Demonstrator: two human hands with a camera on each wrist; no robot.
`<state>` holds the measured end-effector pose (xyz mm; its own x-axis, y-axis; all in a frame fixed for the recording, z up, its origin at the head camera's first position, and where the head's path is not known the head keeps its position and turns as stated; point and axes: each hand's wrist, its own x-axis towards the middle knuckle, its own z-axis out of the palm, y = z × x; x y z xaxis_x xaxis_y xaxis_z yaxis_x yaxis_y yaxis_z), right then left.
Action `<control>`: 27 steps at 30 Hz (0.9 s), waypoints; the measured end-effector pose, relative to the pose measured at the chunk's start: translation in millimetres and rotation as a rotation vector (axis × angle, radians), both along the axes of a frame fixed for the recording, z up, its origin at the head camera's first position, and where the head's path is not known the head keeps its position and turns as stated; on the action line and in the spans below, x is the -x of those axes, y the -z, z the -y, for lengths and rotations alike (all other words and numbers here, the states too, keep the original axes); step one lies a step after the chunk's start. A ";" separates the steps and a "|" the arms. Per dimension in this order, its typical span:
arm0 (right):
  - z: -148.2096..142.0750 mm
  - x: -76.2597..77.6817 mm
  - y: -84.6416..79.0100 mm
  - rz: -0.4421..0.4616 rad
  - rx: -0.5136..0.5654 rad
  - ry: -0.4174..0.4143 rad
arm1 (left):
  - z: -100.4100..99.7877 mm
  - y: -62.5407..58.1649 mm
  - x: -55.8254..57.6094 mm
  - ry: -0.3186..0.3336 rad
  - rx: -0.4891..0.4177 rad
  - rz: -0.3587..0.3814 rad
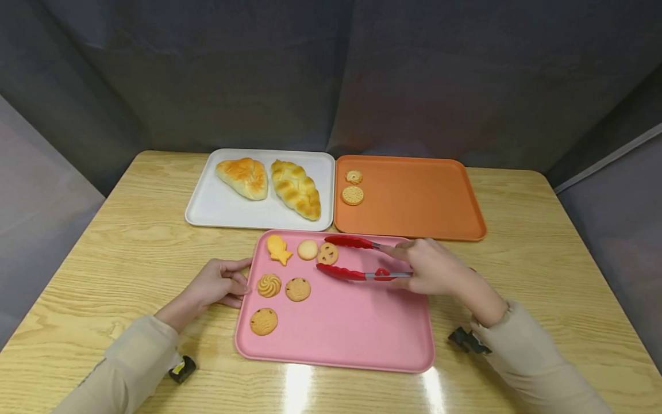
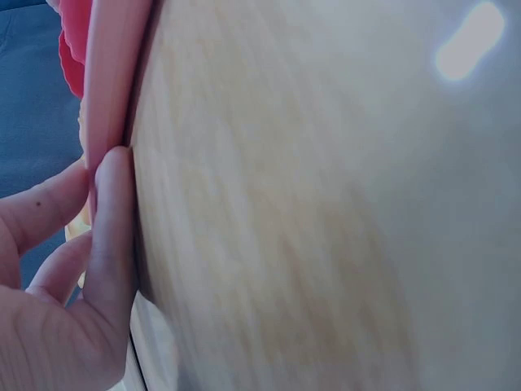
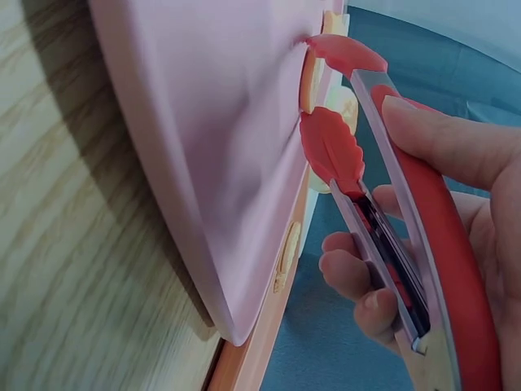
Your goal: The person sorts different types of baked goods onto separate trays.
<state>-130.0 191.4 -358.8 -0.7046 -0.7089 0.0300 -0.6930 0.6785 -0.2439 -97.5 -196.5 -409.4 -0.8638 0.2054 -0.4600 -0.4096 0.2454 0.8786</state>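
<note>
My right hand (image 1: 434,267) grips red-tipped metal tongs (image 3: 444,244) over the pink tray (image 1: 351,339). The tongs' spread tips stand on either side of a cookie with dark spots (image 1: 328,253); whether they touch it I cannot tell. My left hand (image 1: 219,283) pinches the pink tray's left rim. Also on this tray are a yellow fish-shaped cookie (image 1: 278,249), a small plain round cookie (image 1: 307,249), a swirl cookie (image 1: 269,285) and two chocolate-chip cookies, one in the middle (image 1: 297,289) and one at the lower left (image 1: 264,321).
Behind the pink tray, a white tray (image 1: 207,201) bears a golden bread (image 1: 245,178) and a braided bread (image 1: 296,190). Beside it, an orange tray (image 1: 419,198) holds a flower-shaped cookie (image 1: 354,176) and a round biscuit (image 1: 353,195). Grey curtains (image 1: 258,75) border the wooden table (image 1: 129,253).
</note>
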 end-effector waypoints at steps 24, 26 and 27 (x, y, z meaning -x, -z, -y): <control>-7.2 -7.0 -7.1 -0.006 0.052 0.000 | -0.7 -2.4 -0.9 0.003 0.019 0.001; -8.2 -7.6 -8.2 -0.020 0.057 -0.005 | -0.8 -2.2 -0.7 0.004 0.021 0.000; -8.7 -7.9 -8.8 -0.026 0.061 -0.005 | -0.8 -2.2 -0.6 0.003 0.022 0.000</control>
